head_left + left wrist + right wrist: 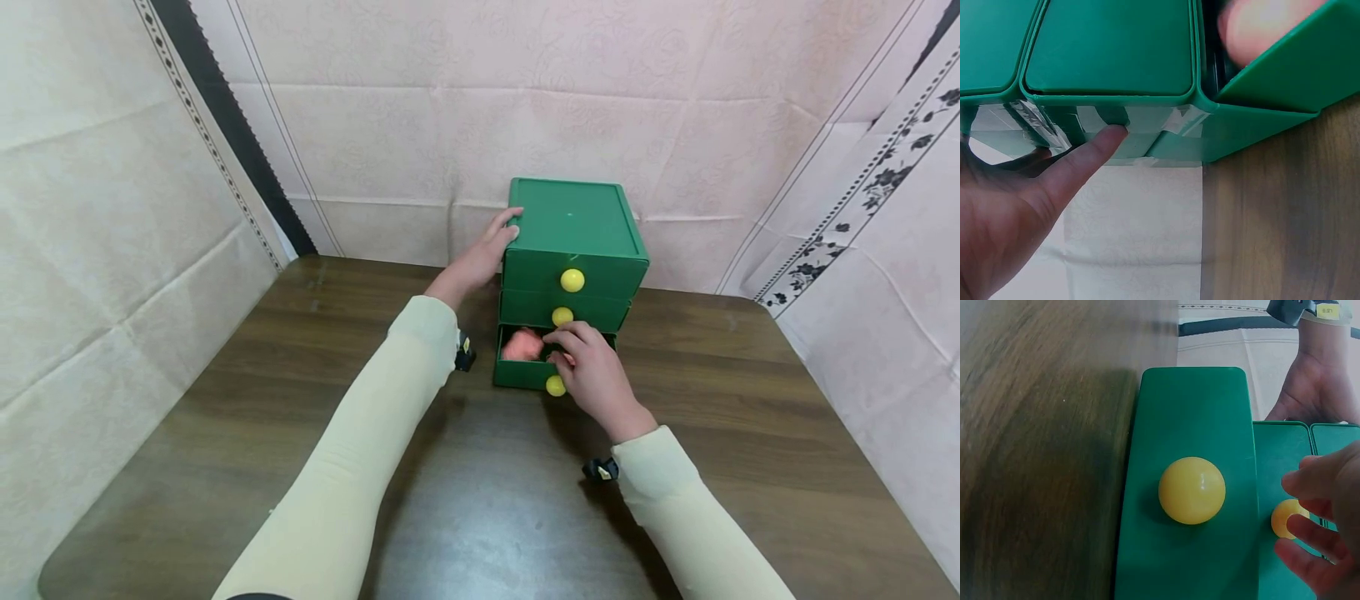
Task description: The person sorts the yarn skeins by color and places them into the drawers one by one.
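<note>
A green drawer cabinet with yellow round knobs stands on the table. Its bottom drawer is pulled out, and a rounded pink object of unclear kind lies inside at the left. My left hand rests against the cabinet's left side, thumb on the taped wall in the left wrist view. Over the right part of the drawer is my right hand, its fingers loosely bent and apart. The right wrist view shows nothing between those fingers, close to the middle yellow knob.
The cabinet sits on a brown wood-grain table, near its back edge. A pale patterned cloth hangs behind and at both sides. The lowest yellow knob sticks out from the open drawer's front.
</note>
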`<act>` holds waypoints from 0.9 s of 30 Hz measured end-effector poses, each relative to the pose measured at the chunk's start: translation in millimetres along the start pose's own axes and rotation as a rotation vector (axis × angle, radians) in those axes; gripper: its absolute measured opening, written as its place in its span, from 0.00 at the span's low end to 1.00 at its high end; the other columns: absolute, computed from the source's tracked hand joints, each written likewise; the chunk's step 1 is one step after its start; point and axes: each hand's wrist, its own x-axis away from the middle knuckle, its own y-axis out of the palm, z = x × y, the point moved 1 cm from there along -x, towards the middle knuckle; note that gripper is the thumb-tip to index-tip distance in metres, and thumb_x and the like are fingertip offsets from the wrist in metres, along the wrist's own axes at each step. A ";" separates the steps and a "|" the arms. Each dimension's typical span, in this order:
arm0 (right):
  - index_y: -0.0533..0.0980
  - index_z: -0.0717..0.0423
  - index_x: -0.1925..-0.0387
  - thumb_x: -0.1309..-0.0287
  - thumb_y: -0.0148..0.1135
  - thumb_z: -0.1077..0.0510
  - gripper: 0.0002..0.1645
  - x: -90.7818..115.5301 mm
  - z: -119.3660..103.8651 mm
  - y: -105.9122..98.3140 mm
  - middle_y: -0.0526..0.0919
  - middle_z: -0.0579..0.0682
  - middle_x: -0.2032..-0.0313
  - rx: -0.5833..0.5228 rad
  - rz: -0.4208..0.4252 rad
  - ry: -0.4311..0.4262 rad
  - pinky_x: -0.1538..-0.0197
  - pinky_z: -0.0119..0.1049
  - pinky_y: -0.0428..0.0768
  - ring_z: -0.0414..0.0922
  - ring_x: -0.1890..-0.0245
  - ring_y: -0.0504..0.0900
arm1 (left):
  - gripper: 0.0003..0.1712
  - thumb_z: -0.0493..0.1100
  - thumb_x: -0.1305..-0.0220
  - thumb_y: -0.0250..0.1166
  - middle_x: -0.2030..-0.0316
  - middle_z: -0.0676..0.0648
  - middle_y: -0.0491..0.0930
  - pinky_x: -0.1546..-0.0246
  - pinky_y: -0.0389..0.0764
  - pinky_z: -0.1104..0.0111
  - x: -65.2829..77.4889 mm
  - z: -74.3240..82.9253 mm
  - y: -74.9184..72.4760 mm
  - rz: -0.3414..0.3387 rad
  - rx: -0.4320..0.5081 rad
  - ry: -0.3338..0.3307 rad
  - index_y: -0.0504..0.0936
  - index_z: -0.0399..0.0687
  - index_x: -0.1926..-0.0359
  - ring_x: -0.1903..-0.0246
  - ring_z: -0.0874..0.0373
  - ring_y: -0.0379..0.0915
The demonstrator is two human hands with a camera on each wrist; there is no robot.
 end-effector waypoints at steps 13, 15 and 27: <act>0.83 0.54 0.62 0.43 0.67 0.62 0.06 11.0 1.1 -4.0 0.84 0.47 0.63 0.003 -0.044 -0.001 0.53 0.43 0.80 0.46 0.58 0.79 | 0.26 0.64 0.26 0.37 0.24 0.55 0.40 0.42 0.66 0.38 -0.1 0.7 -0.1 -0.001 -0.014 0.017 0.48 0.86 0.30 0.27 0.43 0.46; 0.83 0.54 0.62 0.43 0.66 0.62 0.07 13.3 0.6 -4.4 0.84 0.46 0.62 0.008 -0.059 0.001 0.54 0.42 0.81 0.45 0.58 0.79 | 0.26 0.64 0.26 0.37 0.24 0.55 0.40 0.40 0.65 0.38 -0.5 0.4 -0.3 -0.003 -0.017 0.020 0.47 0.86 0.30 0.27 0.44 0.46; 0.84 0.54 0.63 0.47 0.70 0.61 0.08 24.2 -1.5 -0.8 0.84 0.47 0.63 0.039 -0.147 -0.012 0.46 0.48 0.79 0.46 0.58 0.80 | 0.27 0.64 0.26 0.36 0.24 0.57 0.38 0.34 0.58 0.41 0.7 1.4 0.0 -0.003 -0.035 0.036 0.47 0.85 0.29 0.25 0.47 0.42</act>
